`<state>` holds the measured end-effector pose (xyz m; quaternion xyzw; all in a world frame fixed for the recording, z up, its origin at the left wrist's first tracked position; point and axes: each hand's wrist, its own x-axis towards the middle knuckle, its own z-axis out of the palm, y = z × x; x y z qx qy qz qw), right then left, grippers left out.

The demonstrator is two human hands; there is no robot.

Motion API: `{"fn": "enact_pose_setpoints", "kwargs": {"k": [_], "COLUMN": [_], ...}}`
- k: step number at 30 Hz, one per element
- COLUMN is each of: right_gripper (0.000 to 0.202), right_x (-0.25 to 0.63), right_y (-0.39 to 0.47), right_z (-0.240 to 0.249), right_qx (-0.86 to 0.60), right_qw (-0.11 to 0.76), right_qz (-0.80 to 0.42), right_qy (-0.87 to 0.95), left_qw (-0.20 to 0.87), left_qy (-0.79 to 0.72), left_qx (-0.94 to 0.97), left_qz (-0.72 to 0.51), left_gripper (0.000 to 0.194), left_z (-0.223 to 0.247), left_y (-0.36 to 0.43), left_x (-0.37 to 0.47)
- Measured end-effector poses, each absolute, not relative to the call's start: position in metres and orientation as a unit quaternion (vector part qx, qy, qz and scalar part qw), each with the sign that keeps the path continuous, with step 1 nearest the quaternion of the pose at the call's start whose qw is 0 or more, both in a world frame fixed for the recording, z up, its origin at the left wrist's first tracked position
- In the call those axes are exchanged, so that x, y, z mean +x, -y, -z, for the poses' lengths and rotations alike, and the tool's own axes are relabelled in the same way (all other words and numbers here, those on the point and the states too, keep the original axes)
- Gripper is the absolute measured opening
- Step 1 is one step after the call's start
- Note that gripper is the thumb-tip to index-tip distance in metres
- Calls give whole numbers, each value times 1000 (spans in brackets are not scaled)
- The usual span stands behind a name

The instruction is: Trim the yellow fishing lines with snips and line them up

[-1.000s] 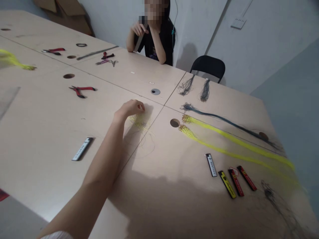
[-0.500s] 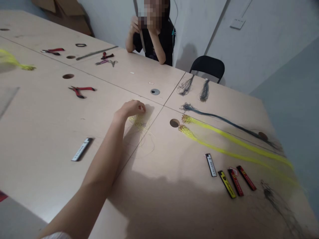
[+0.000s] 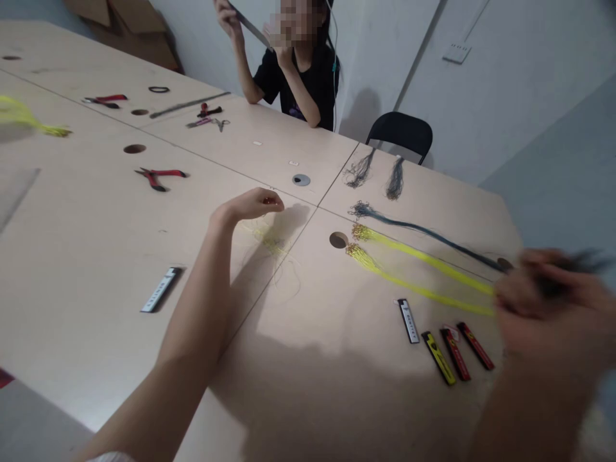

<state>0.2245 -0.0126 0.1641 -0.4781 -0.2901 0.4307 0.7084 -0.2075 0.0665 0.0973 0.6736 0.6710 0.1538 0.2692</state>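
Note:
My left hand (image 3: 253, 204) hovers over the table with its fingers curled inward; tiny glints show in the palm, too small to name. Beneath it lies a loose tangle of pale yellow thread (image 3: 272, 240). At the right edge, smeared by motion, my right hand (image 3: 553, 314) is closed around a dark thing (image 3: 558, 285) whose kind I cannot make out. Left of that hand run two bundles of bright yellow cord (image 3: 418, 250) with copper-coloured ends, partly hidden by it, and a dark blue-grey bundle (image 3: 423, 228).
Lighters (image 3: 439, 358) lie near the right hand, and a white one (image 3: 161, 290) left of my forearm. Red-handled pliers (image 3: 161, 176) rest further left. Across the table a person (image 3: 298, 83) holds a grey strip (image 3: 250, 27). Cable holes (image 3: 339, 240) pierce the tabletop (image 3: 337, 385).
My right hand has come into view from the right, covering part of the cords. My left hand has shifted slightly and its fingers are more curled. The other person has raised and tilted the strip.

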Motion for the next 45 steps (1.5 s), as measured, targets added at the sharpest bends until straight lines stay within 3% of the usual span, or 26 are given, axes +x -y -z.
{"fn": "enact_pose_setpoints", "kwargs": {"k": [3,5,6,10,16,20,24,30,34,45], "right_gripper": [4,19,22,27,10,10,8,12,13,21], "right_x": [137,92,76,43,36,39,42,55,79,156], "right_y": [1,-3,-6,-23,-29,-23,-15,5,20,24], "right_z": [-134,-111,-100,-81,-92,-103,-117,-139,-157,-187], "right_qx": [-474,-472,-459,-449,-429,-434,-407,-403,-434,-466], "right_qw": [545,446,437,481,497,512,544,560,554,658], "right_qz": [-547,-555,-535,-417,-331,-335,-358,-420,-458,-398], "right_qy": [424,520,559,627,677,661,641,590,543,437], "left_qw": [289,307,318,355,341,318,288,146,112,18], "left_qy": [-652,-628,-610,-531,-510,-520,-544,-640,-701,-778], "left_qx": [680,694,706,755,779,780,775,733,686,609], "left_qz": [-171,-173,-170,-147,-131,-142,-143,-182,-159,-157], "left_gripper": [35,36,36,32,36,39,31,23,26,33], "left_z": [-115,-125,-130,-143,-154,-163,-171,-168,-167,-165], "left_y": [-58,-54,-52,-47,-41,-34,-28,-30,-29,-18], "left_x": [-198,-188,-184,-165,-150,-148,-143,-153,-174,-201]}}
